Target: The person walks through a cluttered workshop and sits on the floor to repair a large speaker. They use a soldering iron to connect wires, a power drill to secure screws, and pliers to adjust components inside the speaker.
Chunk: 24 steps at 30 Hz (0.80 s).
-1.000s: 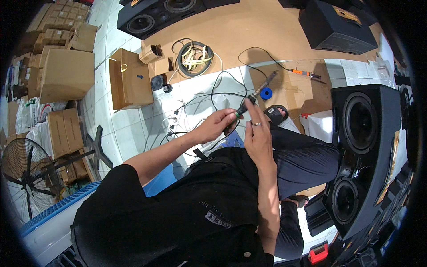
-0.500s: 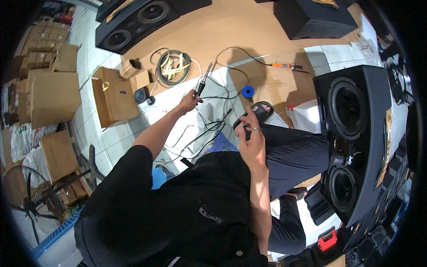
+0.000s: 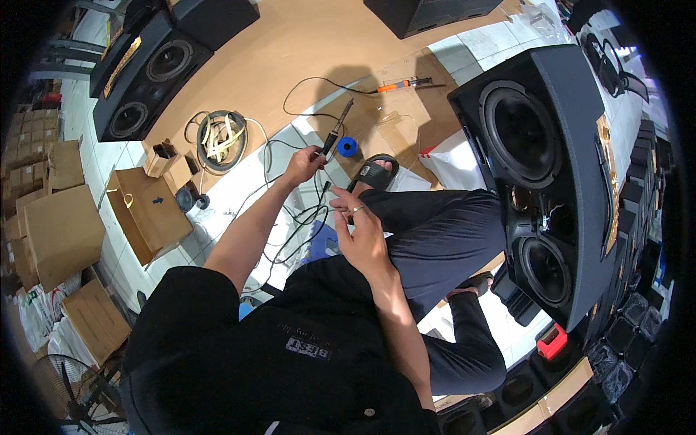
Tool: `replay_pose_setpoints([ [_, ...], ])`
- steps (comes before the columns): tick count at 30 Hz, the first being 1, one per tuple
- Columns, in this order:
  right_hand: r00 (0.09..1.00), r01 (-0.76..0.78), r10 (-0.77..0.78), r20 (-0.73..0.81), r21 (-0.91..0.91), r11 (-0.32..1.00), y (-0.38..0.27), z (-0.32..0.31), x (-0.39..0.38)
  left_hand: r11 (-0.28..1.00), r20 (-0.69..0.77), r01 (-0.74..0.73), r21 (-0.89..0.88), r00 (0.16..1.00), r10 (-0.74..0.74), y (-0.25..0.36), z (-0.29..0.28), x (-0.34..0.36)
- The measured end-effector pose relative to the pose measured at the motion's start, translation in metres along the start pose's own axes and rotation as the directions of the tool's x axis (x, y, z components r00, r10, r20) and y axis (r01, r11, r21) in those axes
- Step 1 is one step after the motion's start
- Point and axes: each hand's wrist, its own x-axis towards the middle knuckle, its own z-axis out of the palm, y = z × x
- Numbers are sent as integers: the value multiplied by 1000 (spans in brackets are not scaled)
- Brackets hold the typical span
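Observation:
My left hand (image 3: 304, 166) is closed around the black handle of a soldering iron (image 3: 331, 142), whose metal tip points up and away from me. Close beside the iron stands a blue spool (image 3: 346, 147). My right hand (image 3: 362, 238), with a ring on one finger, is raised over my lap with its fingers apart and nothing in it. Beyond its fingertips, black cables (image 3: 313, 212) lie in loops on the floor. A second, orange-handled soldering iron (image 3: 399, 85) rests on the cardboard farther off, its cord curving left.
A large black two-cone speaker cabinet (image 3: 558, 145) stands at my right. Another speaker (image 3: 156, 83) is at the far left. A speaker ring (image 3: 241, 148) with pale strips lies near an open cardboard box (image 3: 141, 230). A red tool (image 3: 552, 341) sits lower right; a fan (image 3: 76, 391) stands lower left.
The view has swung, so the surroundings sit differently. My left hand has brought the soldering iron rightward, near the blue spool. My right hand's fingers have spread more.

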Motion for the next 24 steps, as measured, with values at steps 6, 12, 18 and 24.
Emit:
replay_pose_setpoints([
  [6, 999, -20, 23, -49, 46, 999, 3, -6, 0, 948, -38, -85, 306, 994, 101, 59, 50, 60],
  [12, 998, -28, 32, -54, 83, 996, -4, -7, 3, 951, -113, -52, 305, 989, 91, 27, 98, 121],
  [18, 996, -73, 79, -49, 113, 991, -7, -17, 3, 827, 31, -120, 549, 992, 124, 11, 117, 105],
  [24, 993, -97, 110, -51, 210, 973, -9, -17, 7, 826, 322, -221, 518, 945, 51, -8, 88, 86],
])
